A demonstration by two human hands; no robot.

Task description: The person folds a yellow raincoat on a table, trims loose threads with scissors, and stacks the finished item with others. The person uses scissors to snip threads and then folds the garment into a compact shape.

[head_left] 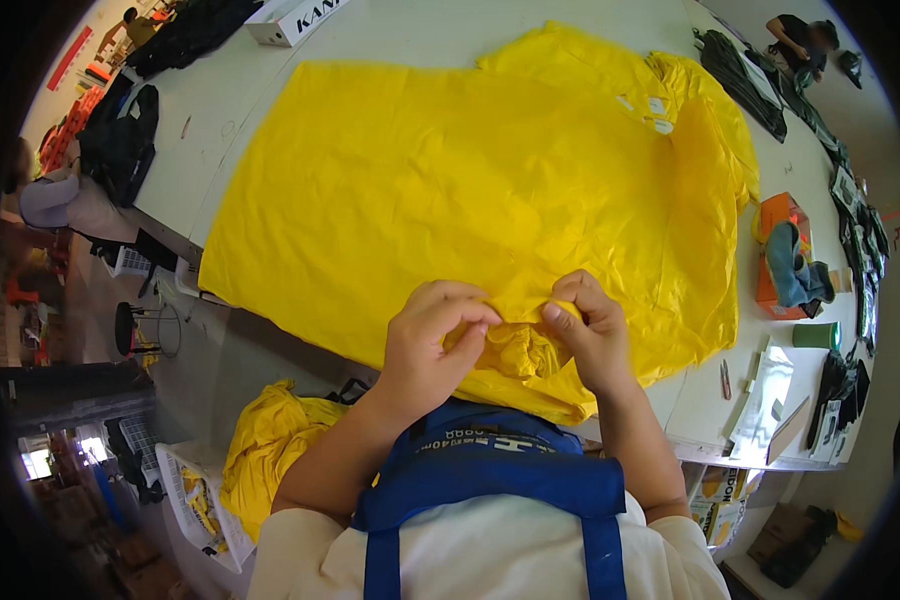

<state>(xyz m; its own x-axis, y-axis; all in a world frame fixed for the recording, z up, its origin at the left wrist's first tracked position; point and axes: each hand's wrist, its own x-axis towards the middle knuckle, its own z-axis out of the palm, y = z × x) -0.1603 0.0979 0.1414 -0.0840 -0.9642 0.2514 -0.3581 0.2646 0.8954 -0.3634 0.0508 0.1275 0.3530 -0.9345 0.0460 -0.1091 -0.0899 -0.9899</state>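
Observation:
A large yellow garment (400,180) of thin, shiny fabric lies spread over the white table, its near edge hanging over the front. My left hand (435,335) pinches a fold of it near the table's front edge, thumb against the fingers. Just to the right, my right hand (590,325) grips the same edge between thumb and fingers. Between the two hands the cloth is gathered, with crumpled fabric showing below. Small white labels (658,115) sit on the garment's far right part, where another bunched yellow piece (705,90) lies.
Along the right stand an orange box (770,290) with blue-grey cloth, a green roll (816,335), small snips (725,380) and a clear plastic sheet (765,400). A white basket (200,500) with yellow fabric (270,445) is at lower left. Other people are at the left and far right.

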